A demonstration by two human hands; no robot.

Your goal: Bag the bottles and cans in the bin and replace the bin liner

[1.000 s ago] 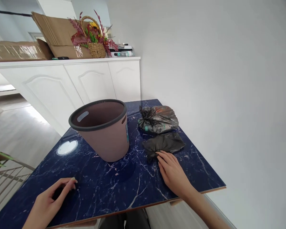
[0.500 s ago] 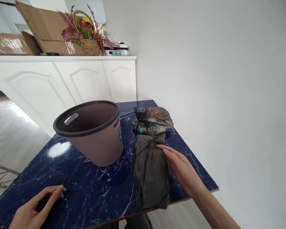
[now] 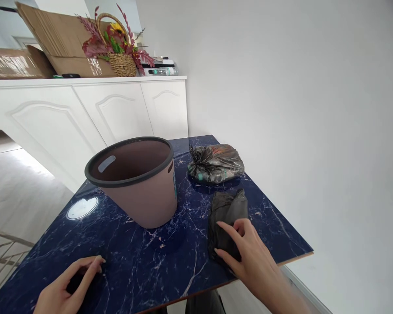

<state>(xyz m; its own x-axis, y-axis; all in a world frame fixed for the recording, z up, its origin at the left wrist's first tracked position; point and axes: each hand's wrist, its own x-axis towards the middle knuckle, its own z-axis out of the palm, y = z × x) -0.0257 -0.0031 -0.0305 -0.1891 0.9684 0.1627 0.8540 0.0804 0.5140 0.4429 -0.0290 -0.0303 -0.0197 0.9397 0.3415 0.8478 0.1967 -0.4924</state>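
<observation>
On the dark blue marbled table [image 3: 157,279], a folded black plastic bag [image 3: 224,205] lies near the front right edge. My right hand [image 3: 247,248] rests on top of it, the thumb and index finger spread apart and touching the plastic; part of the bag is hidden beneath the palm. To the left, my left hand [image 3: 74,281] lies on the tabletop with thumb and fingertips drawn together and nothing visible between them. Between and beyond my hands stands a mauve waste bin [image 3: 144,203] with a dark rim, its interior bare where visible.
A knotted, filled black bag [image 3: 219,163] lies behind the folded one, near the wall [image 3: 281,109]. White cabinets [image 3: 124,113] at the back carry cardboard boxes [image 3: 65,39], a flower basket [image 3: 122,65] and a plastic bottle [image 3: 165,71]. A metal rack [image 3: 6,253] stands at left.
The long flat black bag has become shorter, folded over on itself, and sits further right. My right hand has come down nearer the table's front edge. The view has shifted slightly; my left hand keeps its pose.
</observation>
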